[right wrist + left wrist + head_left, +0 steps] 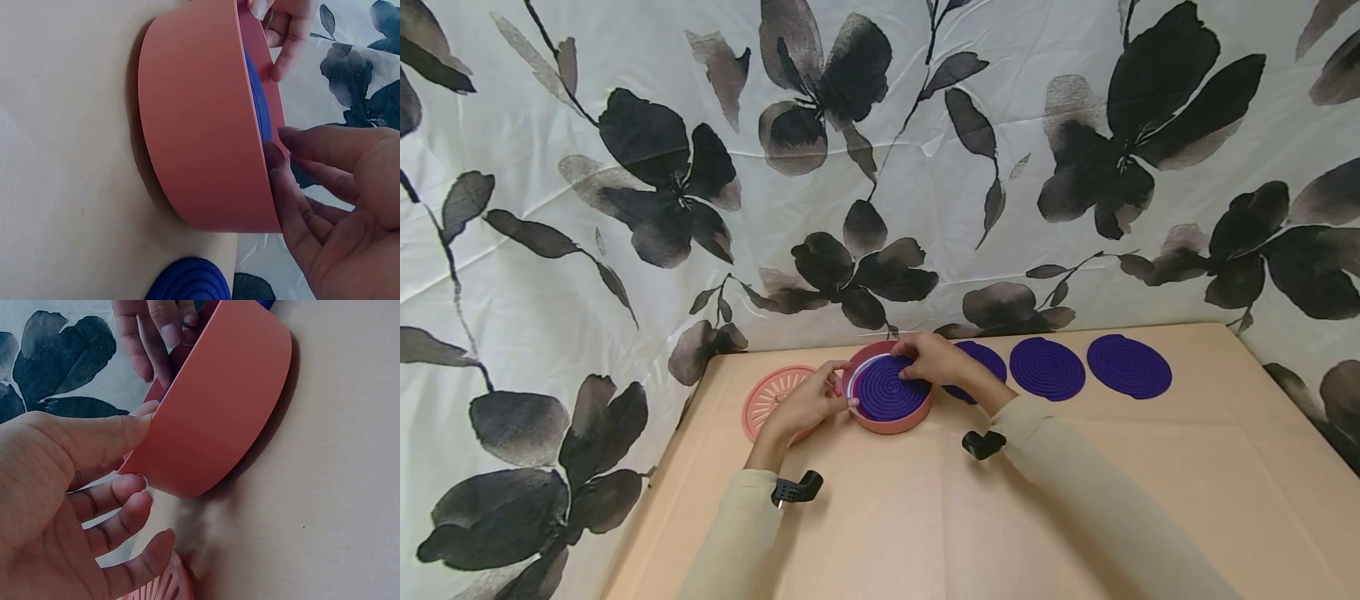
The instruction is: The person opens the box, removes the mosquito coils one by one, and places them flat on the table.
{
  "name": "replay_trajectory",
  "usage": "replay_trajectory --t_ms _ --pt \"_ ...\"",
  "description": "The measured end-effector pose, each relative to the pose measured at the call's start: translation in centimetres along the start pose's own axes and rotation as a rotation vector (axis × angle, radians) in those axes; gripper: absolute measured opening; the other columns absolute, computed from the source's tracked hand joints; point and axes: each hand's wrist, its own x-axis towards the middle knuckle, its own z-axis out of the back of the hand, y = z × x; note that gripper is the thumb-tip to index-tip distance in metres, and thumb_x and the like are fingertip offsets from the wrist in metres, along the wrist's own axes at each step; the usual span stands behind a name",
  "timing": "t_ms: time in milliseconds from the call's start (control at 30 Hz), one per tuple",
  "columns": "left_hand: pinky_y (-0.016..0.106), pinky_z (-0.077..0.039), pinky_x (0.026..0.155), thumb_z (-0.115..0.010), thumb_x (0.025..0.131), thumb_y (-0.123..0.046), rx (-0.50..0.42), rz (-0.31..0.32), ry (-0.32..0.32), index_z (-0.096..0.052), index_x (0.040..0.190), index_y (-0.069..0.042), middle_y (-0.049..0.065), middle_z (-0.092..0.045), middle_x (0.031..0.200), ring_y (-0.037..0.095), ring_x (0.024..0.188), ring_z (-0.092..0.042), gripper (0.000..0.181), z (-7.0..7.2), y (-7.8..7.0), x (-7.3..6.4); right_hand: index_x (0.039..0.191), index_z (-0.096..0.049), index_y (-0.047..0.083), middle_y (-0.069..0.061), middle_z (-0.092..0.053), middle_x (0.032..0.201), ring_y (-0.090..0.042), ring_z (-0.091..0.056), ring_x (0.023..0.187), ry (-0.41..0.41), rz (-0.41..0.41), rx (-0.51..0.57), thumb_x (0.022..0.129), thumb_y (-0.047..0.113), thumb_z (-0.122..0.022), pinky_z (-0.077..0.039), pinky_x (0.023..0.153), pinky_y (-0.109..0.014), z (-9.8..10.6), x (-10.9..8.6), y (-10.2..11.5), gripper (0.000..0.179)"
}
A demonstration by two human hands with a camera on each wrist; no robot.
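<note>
1. Your left grip pinches the smooth, round pink tub by its rim, frame centre.
2. Your right grip pinches the ridged purple spiral disc inside.
3. Slotted lid: left of centre.

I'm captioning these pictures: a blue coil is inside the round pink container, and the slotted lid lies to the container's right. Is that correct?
Not quite: the slotted lid lies to the left of the round pink container, as the head view shows. A blue coil is indeed inside.
</note>
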Motion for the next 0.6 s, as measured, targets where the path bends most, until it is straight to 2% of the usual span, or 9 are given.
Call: replay_trajectory --t_ms 267,400,500,600 --pt "0.028 -0.043 0.064 -0.081 0.087 -0.014 0.015 -0.006 -0.011 -0.046 0.148 -0.012 0.012 -0.050 0.103 0.022 0.084 -0.049 0.071 0.05 0.08 -0.09 0.127 -0.066 -0.001 -0.016 -0.068 0.127 -0.030 -0.063 0.120 -0.041 -0.033 -0.011 0.089 0.002 -0.075 -0.050 0.103 -0.041 -0.37 -0.14 0.70 0.039" --pt "0.029 -0.044 0.066 -0.082 0.087 -0.017 0.038 0.007 -0.020 -0.047 0.148 -0.015 0.011 -0.051 0.102 0.022 0.086 -0.051 0.071 0.04 0.01 -0.21 0.129 -0.065 -0.001 -0.017 -0.067 0.126 -0.025 -0.068 0.106 -0.046 -0.049 0.017 0.090 0.000 -0.074 -0.056 0.092 -0.035 -0.50 -0.20 0.84 0.040" --pt "0.029 -0.044 0.066 -0.082 0.086 -0.016 0.041 0.008 -0.018 -0.047 0.148 -0.015 0.011 -0.051 0.102 0.022 0.086 -0.051 0.071 0.04 -0.03 -0.24 0.129 -0.064 -0.001 -0.018 -0.068 0.124 -0.023 -0.070 0.093 -0.056 -0.037 0.033 0.091 -0.001 -0.072 -0.059 0.085 -0.033 -0.50 -0.21 0.85 0.039" --pt "0.029 -0.043 0.065 -0.081 0.087 -0.016 0.041 0.004 -0.015 -0.047 0.148 -0.015 0.012 -0.051 0.103 0.022 0.085 -0.050 0.071 0.05 -0.08 -0.21 0.124 -0.068 0.001 -0.015 -0.070 0.119 -0.022 -0.068 0.096 -0.105 0.000 0.017 0.091 -0.002 -0.071 -0.057 0.088 -0.035 -0.35 -0.23 0.78 0.034"
